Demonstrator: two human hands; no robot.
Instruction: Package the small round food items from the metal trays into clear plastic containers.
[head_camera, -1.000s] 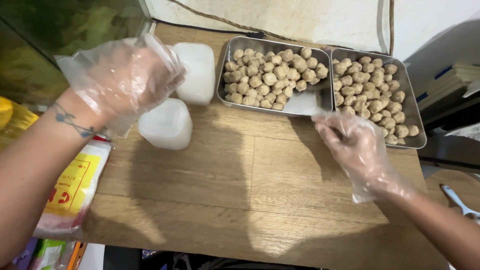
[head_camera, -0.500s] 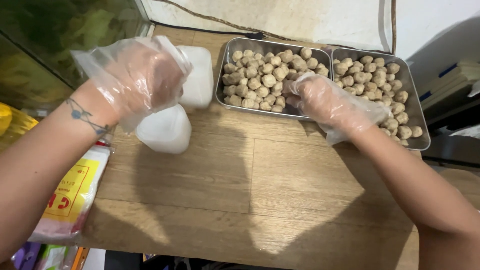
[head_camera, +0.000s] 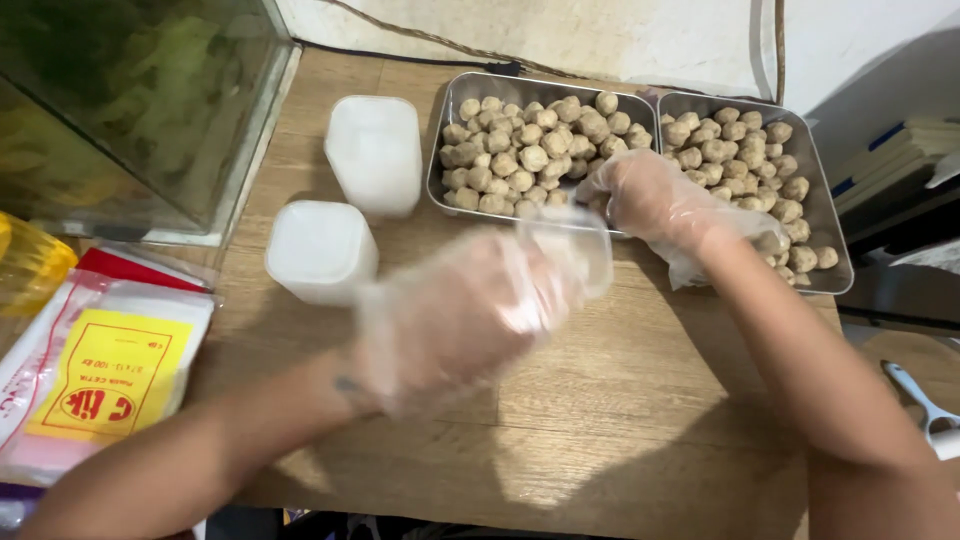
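Note:
Both my hands wear thin clear plastic gloves. My left hand (head_camera: 460, 315), blurred, holds a small clear plastic container (head_camera: 572, 248) just in front of the left metal tray (head_camera: 436, 175). My right hand (head_camera: 650, 195) rests in that tray's front right corner, fingers curled on some brown meatballs (head_camera: 520, 150). A second metal tray (head_camera: 832, 215), also full of meatballs (head_camera: 735, 150), stands right beside it.
Two stacks of white plastic containers (head_camera: 375, 150) (head_camera: 320, 250) stand left of the trays on the wooden table (head_camera: 620, 420). A glass tank (head_camera: 130, 100) fills the far left. A plastic packet with a yellow label (head_camera: 100, 375) lies at the left edge, a white tool (head_camera: 930, 410) at the right.
My left hand has swung from above the white stacks down to the middle, now carrying a clear container. My right hand stays in the left tray, slightly further right.

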